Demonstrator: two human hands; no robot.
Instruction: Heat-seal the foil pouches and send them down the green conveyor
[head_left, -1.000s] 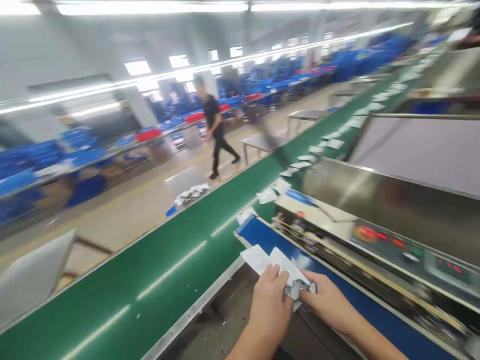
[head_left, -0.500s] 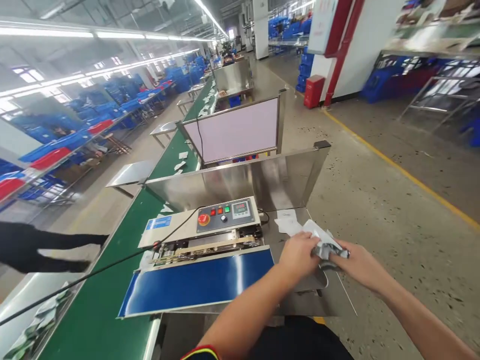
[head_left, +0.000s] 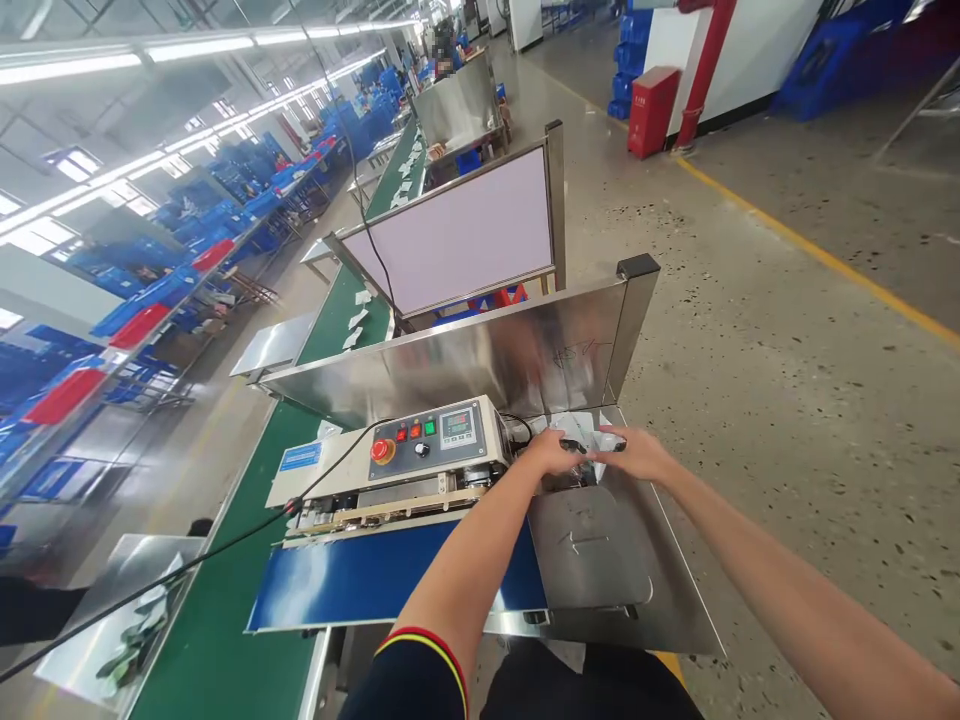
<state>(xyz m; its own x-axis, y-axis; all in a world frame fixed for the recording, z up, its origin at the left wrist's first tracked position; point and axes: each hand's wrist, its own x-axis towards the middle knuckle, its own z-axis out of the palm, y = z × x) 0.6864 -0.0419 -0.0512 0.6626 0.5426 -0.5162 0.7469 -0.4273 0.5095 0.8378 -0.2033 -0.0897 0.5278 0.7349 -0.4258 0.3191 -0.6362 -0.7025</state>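
My left hand (head_left: 556,453) and my right hand (head_left: 636,453) are close together at the far right part of the steel tabletop, beside the end of the sealing machine. Both hands have their fingers closed on crinkled white and silvery plastic packets (head_left: 601,441), with dark bits showing at the fingertips. More white packets (head_left: 564,422) lie just behind them, against the steel panel. The machine (head_left: 431,450) has a cream housing, a red stop knob, small lit buttons and a display. Its blue belt (head_left: 360,585) runs below my left forearm.
A green conveyor (head_left: 199,610) runs along the left, with small packets on it farther off. A steel panel (head_left: 480,350) stands behind the machine. A black cable (head_left: 225,545) crosses the left side. A steel plate (head_left: 589,550) lies in front of my hands. Part of a person shows at far left.
Both hands have moved forward and left with the packets, from above the steel plate to the packets by the panel. The view has tilted down, and the person at left has mostly left the picture.
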